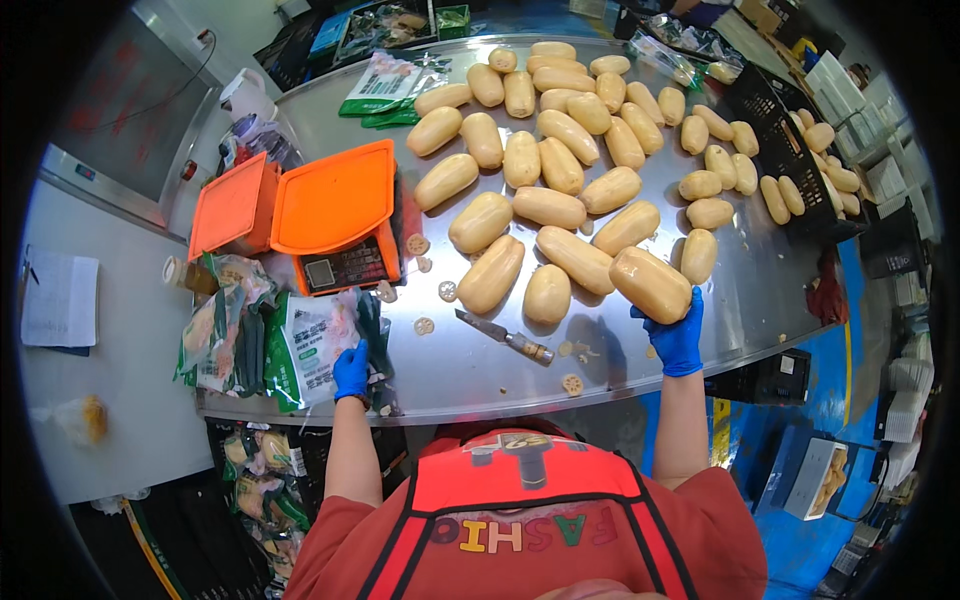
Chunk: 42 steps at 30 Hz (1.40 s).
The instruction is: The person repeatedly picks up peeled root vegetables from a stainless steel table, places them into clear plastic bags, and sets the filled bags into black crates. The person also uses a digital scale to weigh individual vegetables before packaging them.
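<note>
My right hand [675, 337], in a blue glove, holds a thick peeled lotus root section [650, 285] up above the steel table [465, 375]. Also gloved in blue, my left hand [352, 373] grips a printed green-and-white plastic bag [307, 349] at the table's near left; its fingertips are partly hidden. Between my hands lies a knife [506, 337] with a wooden handle, its blade pointing left and away. Many lotus root sections [561, 208] are spread beyond it. Thin cut slices [572, 385] are scattered about the knife.
An orange digital scale [334, 199] stands at left, beside filled bags [214, 330]. More printed bags [386, 82] lie at the back. A black crate [787, 142] holding lotus roots is at the right edge. Below the table's left edge, another crate [315, 442] contains packed bags.
</note>
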{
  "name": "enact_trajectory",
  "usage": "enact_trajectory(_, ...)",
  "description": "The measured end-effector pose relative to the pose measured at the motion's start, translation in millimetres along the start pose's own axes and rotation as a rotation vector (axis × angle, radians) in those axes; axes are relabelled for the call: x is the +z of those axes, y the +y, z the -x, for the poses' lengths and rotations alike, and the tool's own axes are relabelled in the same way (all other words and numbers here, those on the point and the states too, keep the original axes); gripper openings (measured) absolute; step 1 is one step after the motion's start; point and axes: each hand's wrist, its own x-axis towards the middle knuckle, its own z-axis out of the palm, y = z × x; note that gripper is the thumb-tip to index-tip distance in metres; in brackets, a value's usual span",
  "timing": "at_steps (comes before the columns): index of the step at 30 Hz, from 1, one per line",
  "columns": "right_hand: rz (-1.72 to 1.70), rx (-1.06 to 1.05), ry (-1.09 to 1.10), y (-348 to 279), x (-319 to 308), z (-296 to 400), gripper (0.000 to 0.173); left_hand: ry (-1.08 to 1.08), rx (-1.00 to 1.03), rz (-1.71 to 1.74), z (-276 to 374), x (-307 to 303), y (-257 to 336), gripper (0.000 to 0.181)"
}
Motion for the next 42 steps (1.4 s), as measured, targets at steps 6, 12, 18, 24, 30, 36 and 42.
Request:
enact_trajectory(6,-0.075,0.21,-0.206,36,40,-4,0.067,-0.123,0.123,0.17,40,-2,52,0.024)
enact_trajectory(12,0.241,0.277,-0.265,117,95,-11,0.052,-0.524,0.445,0.184,84,15,111,0.054)
enact_trajectory(18,0.393,0.352,-0.643,149,173,6,0.044,-0.906,0.104,0.602,79,-10,131,0.074)
enact_trajectory(24,0.45,0.28,-0.72,156,196,6,0.057,-0.941,-0.211,1.195,68,-6,101,0.069)
enact_trajectory(30,0.305,0.211,-0.722,185,221,31,0.086,-1.066,-0.364,1.266,78,-1,102,0.068)
enact_trajectory(36,0.321,0.212,-0.816,176,227,31,0.078,-1.049,-0.106,1.187,65,-7,105,0.065)
enact_trajectory(42,0.445,0.176,-0.591,168,205,17,0.052,-0.529,0.195,0.73,-16,-37,153,0.059)
